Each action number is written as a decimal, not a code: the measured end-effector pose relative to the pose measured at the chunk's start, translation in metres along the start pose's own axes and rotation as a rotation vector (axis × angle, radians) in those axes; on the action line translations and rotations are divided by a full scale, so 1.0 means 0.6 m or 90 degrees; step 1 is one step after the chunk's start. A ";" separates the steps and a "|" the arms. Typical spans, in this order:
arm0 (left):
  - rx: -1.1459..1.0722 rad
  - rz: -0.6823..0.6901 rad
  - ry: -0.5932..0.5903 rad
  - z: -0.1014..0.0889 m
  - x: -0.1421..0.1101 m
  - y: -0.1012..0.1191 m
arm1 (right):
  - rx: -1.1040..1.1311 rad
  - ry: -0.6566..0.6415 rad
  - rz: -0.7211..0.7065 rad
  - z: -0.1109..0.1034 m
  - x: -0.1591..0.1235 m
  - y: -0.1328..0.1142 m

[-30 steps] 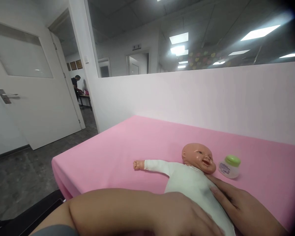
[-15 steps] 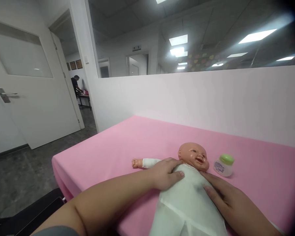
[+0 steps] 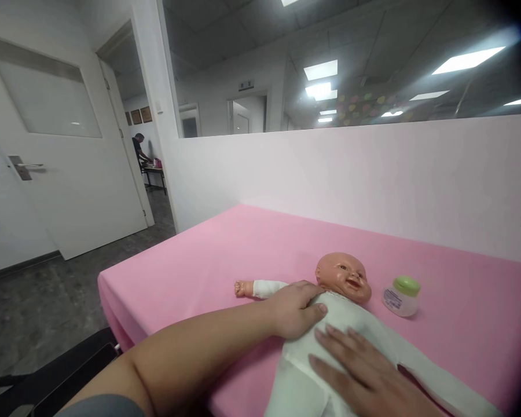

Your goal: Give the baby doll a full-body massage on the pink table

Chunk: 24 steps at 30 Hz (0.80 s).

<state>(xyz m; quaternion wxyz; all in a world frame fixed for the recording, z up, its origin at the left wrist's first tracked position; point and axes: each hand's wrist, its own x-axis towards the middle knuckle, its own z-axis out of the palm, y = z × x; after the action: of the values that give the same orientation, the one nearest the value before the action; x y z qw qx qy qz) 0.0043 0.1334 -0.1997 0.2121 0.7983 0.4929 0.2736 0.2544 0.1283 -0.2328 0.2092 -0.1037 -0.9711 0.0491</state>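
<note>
One doll [image 3: 349, 313] lengthwise, head [image 3: 342, 277] toward wall [image 3: 330, 174]

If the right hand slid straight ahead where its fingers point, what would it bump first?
Most likely the person's own left hand, which rests on the doll. Whether the right hand touches the doll or hovers is unclear, so it might pass above.

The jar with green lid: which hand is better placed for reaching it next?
Probably the right hand: the jar stands right of the doll, while the left hand, on the opposite side, would reach across.
</note>
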 end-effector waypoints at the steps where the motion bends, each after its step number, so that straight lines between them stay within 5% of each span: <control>1: 0.000 0.000 0.001 0.000 0.001 0.000 | 0.001 -0.008 0.068 -0.007 -0.007 0.014; 6: -0.001 -0.005 0.024 0.002 0.007 -0.002 | 0.054 0.041 0.377 -0.042 -0.021 0.071; 10: -0.019 -0.016 0.051 0.002 0.007 0.001 | 0.132 0.084 0.431 -0.060 -0.003 0.071; 13: -0.042 0.005 0.085 -0.014 0.008 0.005 | 0.115 0.132 0.422 -0.059 0.003 0.062; 17: -0.033 0.117 0.186 -0.074 0.015 0.043 | 0.049 0.264 0.331 -0.079 0.010 0.045; 22: -0.142 0.364 0.279 -0.160 -0.002 0.192 | 0.069 0.418 0.126 -0.205 0.040 -0.036; 24: -0.203 0.381 0.401 -0.178 -0.018 0.256 | 0.127 0.505 0.105 -0.263 0.048 -0.075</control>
<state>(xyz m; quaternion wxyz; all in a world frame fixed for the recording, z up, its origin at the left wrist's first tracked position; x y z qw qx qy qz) 0.0344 0.0657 -0.0273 0.0836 0.7411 0.2327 0.6242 0.2862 0.0993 -0.0720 0.5714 -0.1712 -0.7942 0.1161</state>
